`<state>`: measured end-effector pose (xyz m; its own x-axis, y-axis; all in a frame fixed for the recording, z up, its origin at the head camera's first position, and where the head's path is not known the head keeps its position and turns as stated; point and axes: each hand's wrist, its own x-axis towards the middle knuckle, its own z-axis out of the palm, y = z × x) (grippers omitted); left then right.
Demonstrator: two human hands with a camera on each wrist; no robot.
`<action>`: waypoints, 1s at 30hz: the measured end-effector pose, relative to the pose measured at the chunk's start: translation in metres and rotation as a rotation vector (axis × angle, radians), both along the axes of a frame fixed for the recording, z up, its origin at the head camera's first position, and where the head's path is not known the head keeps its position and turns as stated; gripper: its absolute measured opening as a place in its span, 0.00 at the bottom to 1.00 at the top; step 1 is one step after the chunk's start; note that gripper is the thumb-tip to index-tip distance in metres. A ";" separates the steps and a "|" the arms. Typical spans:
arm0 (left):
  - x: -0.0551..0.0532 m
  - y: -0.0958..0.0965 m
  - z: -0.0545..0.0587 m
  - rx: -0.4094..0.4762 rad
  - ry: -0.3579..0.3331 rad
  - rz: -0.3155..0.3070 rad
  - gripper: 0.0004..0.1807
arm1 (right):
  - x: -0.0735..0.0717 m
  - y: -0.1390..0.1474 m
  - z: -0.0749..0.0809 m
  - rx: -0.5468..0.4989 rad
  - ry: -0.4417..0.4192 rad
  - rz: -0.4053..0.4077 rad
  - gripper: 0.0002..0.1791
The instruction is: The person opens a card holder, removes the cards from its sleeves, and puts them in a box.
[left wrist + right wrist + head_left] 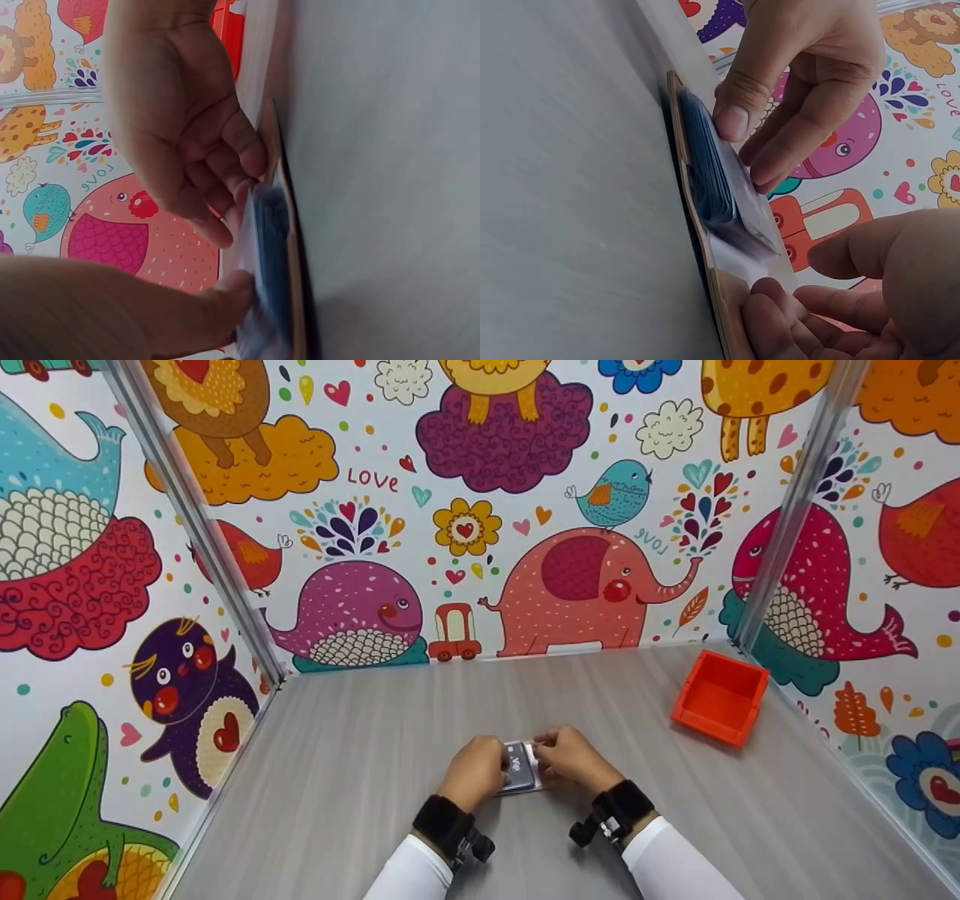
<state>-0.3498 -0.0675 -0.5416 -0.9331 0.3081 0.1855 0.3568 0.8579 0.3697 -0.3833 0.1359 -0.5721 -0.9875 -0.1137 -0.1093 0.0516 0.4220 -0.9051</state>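
Observation:
In the head view a card holder (521,765) lies spread flat on the table, with a dark face lettered "VIP" showing. The right wrist view shows its thick stack of clear sleeves (716,169), edge on, rising from a thin tan cover (720,300). My left hand (476,769) pinches the sleeves at their left side, thumb on the top sleeve and fingers beyond the edge. On the opposite flap rest the bent fingers of my right hand (574,757). Its digits are spread apart, some touching the flap beside the end of the stack.
An orange-red bin (720,701) stands at the back right of the grey table (360,735). Printed cartoon walls enclose the table at the back and both sides, with metal posts (780,510) at the corners. Black straps with small cameras (454,829) sit on both wrists.

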 end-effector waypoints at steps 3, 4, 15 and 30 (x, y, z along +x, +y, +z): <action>-0.003 0.000 -0.002 -0.011 0.026 -0.026 0.11 | -0.001 -0.001 0.000 0.009 0.020 -0.002 0.18; -0.003 0.000 -0.003 -0.011 0.023 -0.032 0.11 | -0.001 -0.001 0.000 0.005 0.019 -0.003 0.18; -0.004 0.001 -0.009 -0.030 0.027 -0.054 0.12 | -0.001 -0.001 -0.001 0.037 0.043 0.037 0.16; -0.005 0.002 -0.012 -0.028 0.041 -0.103 0.09 | -0.002 0.000 -0.004 -0.039 0.010 0.027 0.15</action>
